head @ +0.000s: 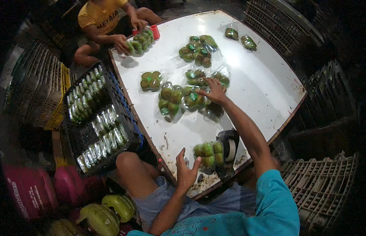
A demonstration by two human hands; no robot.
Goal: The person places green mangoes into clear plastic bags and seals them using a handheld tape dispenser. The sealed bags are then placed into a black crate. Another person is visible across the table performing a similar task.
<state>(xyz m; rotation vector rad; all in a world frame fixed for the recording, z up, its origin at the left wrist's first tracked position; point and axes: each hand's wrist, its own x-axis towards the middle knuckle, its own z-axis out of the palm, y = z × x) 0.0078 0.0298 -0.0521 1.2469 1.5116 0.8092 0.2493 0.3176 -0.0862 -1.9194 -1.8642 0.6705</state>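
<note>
My left hand [187,174] is at the near edge of the white table, fingers apart and nothing in it. Just beyond its thumb, clear plastic packs of greenish-brown round fruit [204,155] stand against a black tape dispenser [227,144] with a pale roll. My right hand [215,91] reaches across the table with spread fingers over a cluster of fruit packs. Its fingertips are at a pack with a green label [193,98] and one behind it [196,77]. A larger pack [169,101] lies to the left; a darker pack [215,110] is partly under my wrist.
A co-worker's hands [122,44] hold packs near a red tape dispenser [154,32]. More packs [197,50] lie farther back on the table [259,88]. A black crate [109,97] with rows of packs stands left. Green gas cylinders [99,219] and stacked crates [321,183] flank me.
</note>
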